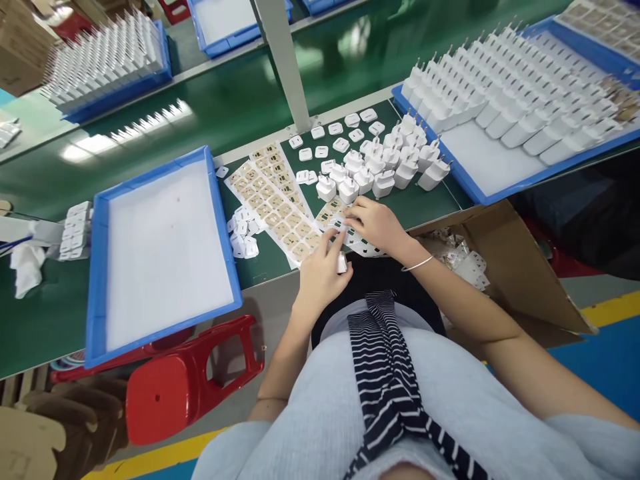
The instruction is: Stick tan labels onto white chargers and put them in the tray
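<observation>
My left hand (323, 270) is closed around a white plug charger (342, 263) at the table's front edge, most of it hidden by the fingers. My right hand (377, 225) has its fingertips pinched together close to the left index finger; whatever is between them is too small to make out. Beneath both hands lies a partly peeled sticker sheet (367, 248). Two more beige sticker sheets (280, 212) lie to the left. Several white chargers with metal pins (384, 181) stand just beyond my right hand, with loose white cover plates (341, 145) spread behind them.
At left lies a blue-rimmed tray (230, 263) beside a pile of white plates (244, 233). Another blue tray (480, 193) at right holds rows of chargers. A cardboard box (530, 267) with scraps sits below the table's edge. A red stool (160, 400) stands lower left.
</observation>
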Available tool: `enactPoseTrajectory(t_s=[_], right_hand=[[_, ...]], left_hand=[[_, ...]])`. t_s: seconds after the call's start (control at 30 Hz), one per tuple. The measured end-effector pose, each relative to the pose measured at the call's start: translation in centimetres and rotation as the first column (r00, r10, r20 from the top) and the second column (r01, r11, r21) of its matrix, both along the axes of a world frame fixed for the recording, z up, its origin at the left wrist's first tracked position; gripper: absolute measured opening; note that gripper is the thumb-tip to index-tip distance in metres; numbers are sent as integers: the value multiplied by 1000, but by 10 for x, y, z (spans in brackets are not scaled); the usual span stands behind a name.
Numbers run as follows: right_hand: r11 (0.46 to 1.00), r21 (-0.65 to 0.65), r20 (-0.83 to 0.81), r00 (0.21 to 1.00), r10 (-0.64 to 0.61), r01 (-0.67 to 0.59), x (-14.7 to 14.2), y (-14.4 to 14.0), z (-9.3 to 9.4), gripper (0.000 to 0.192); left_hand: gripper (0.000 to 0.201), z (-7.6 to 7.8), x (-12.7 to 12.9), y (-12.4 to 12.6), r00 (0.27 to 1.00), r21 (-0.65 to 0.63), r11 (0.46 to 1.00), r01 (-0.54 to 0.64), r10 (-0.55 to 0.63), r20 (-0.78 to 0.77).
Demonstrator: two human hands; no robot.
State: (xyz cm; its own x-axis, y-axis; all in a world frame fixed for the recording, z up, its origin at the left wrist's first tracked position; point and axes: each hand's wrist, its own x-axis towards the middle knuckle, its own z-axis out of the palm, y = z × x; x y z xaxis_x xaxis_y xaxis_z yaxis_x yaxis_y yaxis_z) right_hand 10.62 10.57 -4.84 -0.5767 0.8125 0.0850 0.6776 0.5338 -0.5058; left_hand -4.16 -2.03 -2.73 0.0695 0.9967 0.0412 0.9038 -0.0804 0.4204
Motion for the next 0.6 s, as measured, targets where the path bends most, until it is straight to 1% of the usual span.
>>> enactPoseTrajectory(t_s=[0.07, 0.17, 0.27, 0.37, 0.43, 0.53, 0.6], right_hand=[[999, 5, 5, 999, 51, -51, 2, 3, 1, 19], [999, 21, -37, 998, 51, -50, 3, 7, -1, 19], [998, 66, -70, 997, 18, -14, 2, 8, -8, 20], [992, 123, -61, 997, 35, -28, 1, 7, -13, 18], [990, 140, -84, 996, 38, -26, 1, 7, -15, 19], [992, 120, -244, 970, -11, 41, 2, 8, -11, 18], [996, 46, -403, 914, -50, 74, 5, 6, -4, 18]], left_hand=[[58, 1, 5, 4, 990, -56, 997, 45, -52, -135], [58, 3, 9, 7, 968, -119, 990, 73, -99, -230], [58, 5, 9, 6, 963, -136, 988, 70, -102, -251], [58, 6, 10, 6, 962, -144, 987, 65, -100, -252], [59, 6, 10, 6, 963, -153, 986, 61, -99, -252], [59, 7, 10, 6, 965, -167, 984, 62, -102, -243], [59, 7, 10, 7, 968, -170, 983, 63, -102, -229]])
